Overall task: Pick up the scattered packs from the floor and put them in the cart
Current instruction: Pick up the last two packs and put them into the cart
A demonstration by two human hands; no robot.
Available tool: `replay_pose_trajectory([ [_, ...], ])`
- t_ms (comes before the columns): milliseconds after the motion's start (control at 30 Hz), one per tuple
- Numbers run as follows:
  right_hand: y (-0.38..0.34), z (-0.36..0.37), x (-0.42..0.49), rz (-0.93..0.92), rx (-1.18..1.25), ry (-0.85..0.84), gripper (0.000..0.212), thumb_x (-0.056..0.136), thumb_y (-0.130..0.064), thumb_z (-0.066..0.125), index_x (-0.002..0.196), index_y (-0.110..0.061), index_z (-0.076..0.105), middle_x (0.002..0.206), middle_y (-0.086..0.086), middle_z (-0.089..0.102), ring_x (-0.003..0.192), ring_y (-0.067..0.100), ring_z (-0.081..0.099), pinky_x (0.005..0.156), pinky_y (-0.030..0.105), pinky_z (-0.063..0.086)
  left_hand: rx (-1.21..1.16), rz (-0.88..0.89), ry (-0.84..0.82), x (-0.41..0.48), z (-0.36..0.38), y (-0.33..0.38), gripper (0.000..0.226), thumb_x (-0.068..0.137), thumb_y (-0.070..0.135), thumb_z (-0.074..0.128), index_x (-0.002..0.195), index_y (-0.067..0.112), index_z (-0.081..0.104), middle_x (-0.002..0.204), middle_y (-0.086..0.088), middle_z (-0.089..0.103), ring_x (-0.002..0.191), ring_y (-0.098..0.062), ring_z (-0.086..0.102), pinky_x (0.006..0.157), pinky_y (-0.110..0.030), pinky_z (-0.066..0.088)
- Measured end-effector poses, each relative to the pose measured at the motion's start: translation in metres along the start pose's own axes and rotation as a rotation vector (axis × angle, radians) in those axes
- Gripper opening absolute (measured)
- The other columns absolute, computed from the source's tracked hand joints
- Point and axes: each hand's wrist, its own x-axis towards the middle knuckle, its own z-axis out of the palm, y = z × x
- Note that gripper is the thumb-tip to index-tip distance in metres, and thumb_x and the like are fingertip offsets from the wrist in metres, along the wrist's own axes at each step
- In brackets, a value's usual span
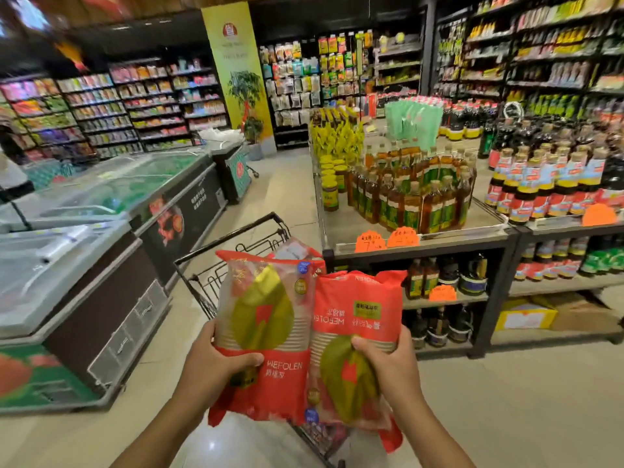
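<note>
Left hand (216, 361): clamped on the lower part of the left pack (261, 336), thumb across the front and fingers hidden behind, so the soft bag stays upright and does not fold.
Right hand (385, 363): clamped on the lower part of the right pack (358, 329), thumb pressing the printed green shape; this grip carries a second bag in the same trip.
Packs: two red and clear bags held side by side, touching along their inner edges; the right one is upside down, judging by its inverted print. They sit at chest level, directly above the cart, which suits a straight drop.
Cart (216, 282): black wire basket just beyond and below the hands, mostly hidden by the bags; another pack (293, 249) shows behind the held ones, apparently already inside.
Stage: judged as the carry-and-lower step, with the release not yet made.
Floor (506, 400): pale tiles; no other scattered packs show in view.
Freezers (101, 231): long chest units along the left, leaving the aisle open for the cart.
Display shelf (422, 238): on the right, loaded with bottles (412, 194) near its edge; a wide swing could risk knocking them.
</note>
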Motion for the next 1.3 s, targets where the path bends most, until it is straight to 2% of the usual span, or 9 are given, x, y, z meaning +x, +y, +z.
replay_pose_trajectory([
  [100, 0.005, 0.027, 0.053, 0.017, 0.024, -0.009, 0.078, 0.076, -0.021, 0.09, 0.141, -0.026, 0.047, 0.113, -0.006, 0.068, 0.095, 0.012, 0.069, 0.072, 0.029, 0.056, -0.009, -0.02, -0.01, 0.058, 0.002, 0.005, 0.093, 0.036, 0.038, 0.097, 0.119, 0.023, 0.058, 0.107, -0.002, 0.072, 0.09, -0.02, 0.07, 0.062, -0.026, 0.055],
  [267, 0.041, 0.045, 0.115, 0.151, 0.001, 0.062, 0.077, 0.068, -0.033, 0.093, 0.132, -0.033, 0.05, 0.114, -0.003, 0.071, 0.097, 0.019, 0.073, 0.089, 0.051, 0.06, -0.002, -0.127, -0.093, 0.144, 0.02, -0.015, 0.105, 0.017, 0.047, 0.095, 0.114, 0.023, 0.061, 0.099, -0.002, 0.076, 0.08, -0.019, 0.076, 0.059, -0.028, 0.058],
  [433, 0.084, 0.059, 0.181, 0.281, -0.054, 0.273, 0.086, 0.04, -0.058, 0.094, 0.115, -0.034, 0.058, 0.106, 0.003, 0.074, 0.089, 0.025, 0.075, 0.085, 0.054, 0.06, 0.003, -0.196, -0.213, 0.26, 0.048, -0.049, 0.084, 0.041, 0.024, 0.101, 0.115, 0.016, 0.062, 0.098, -0.008, 0.076, 0.08, -0.027, 0.076, 0.063, -0.036, 0.059],
  [633, 0.111, 0.09, 0.245, 0.369, -0.092, 0.537, 0.069, 0.059, -0.043, 0.093, 0.117, -0.025, 0.059, 0.1, 0.004, 0.077, 0.085, 0.025, 0.076, 0.084, 0.051, 0.061, 0.06, -0.223, -0.436, 0.426, 0.096, -0.083, 0.101, 0.021, 0.038, 0.091, 0.114, 0.009, 0.065, 0.091, -0.014, 0.078, 0.074, -0.031, 0.075, 0.063, -0.038, 0.059],
  [700, 0.131, 0.098, 0.27, 0.406, -0.097, 0.608, 0.081, 0.048, -0.052, 0.096, 0.116, -0.024, 0.062, 0.1, 0.005, 0.077, 0.085, 0.026, 0.077, 0.083, 0.051, 0.062, 0.104, -0.171, -0.501, 0.465, 0.115, -0.086, 0.097, 0.025, 0.042, 0.091, 0.114, 0.013, 0.065, 0.093, -0.009, 0.077, 0.079, -0.029, 0.074, 0.07, -0.039, 0.06],
  [800, 0.203, 0.091, 0.311, 0.476, -0.102, 0.639, 0.101, 0.031, -0.073, 0.092, 0.115, -0.022, 0.067, 0.101, 0.005, 0.078, 0.083, 0.026, 0.077, 0.081, 0.052, 0.063, 0.204, -0.118, -0.576, 0.508, 0.143, -0.088, 0.068, 0.051, 0.03, 0.097, 0.105, 0.02, 0.056, 0.089, 0.005, 0.066, 0.08, -0.018, 0.062, 0.066, -0.023, 0.047],
  [967, 0.157, 0.153, 0.309, 0.494, -0.084, 0.746, 0.076, 0.061, -0.035, 0.096, 0.126, -0.016, 0.061, 0.103, 0.003, 0.077, 0.088, 0.023, 0.075, 0.076, 0.034, 0.057, 0.398, -0.095, -0.68, 0.546, 0.167, -0.117, 0.063, 0.067, 0.016, 0.093, 0.118, 0.012, 0.056, 0.11, -0.012, 0.063, 0.088, -0.021, 0.055, 0.074, -0.03, 0.038],
  [1167, 0.193, 0.157, 0.318, 0.552, -0.213, 0.739, 0.124, 0.041, -0.089, 0.078, 0.14, -0.024, 0.041, 0.124, 0.0, 0.068, 0.113, 0.027, 0.067, 0.1, 0.048, 0.053, 0.494, 0.136, -0.734, 0.559, 0.164, -0.151, 0.069, 0.075, 0.04, 0.084, 0.125, 0.002, 0.058, 0.112, -0.015, 0.064, 0.107, -0.039, 0.064, 0.079, -0.036, 0.039],
  [1300, 0.196, 0.158, 0.315, 0.605, -0.308, 0.73, 0.14, 0.034, -0.102, 0.06, 0.148, -0.028, 0.027, 0.133, 0.004, 0.062, 0.115, 0.029, 0.065, 0.098, 0.048, 0.054, 0.513, 0.348, -0.761, 0.556, 0.161, -0.153, 0.059, 0.089, 0.022, 0.077, 0.14, 0.008, 0.053, 0.137, -0.019, 0.061, 0.123, -0.036, 0.059, 0.093, -0.039, 0.043],
])
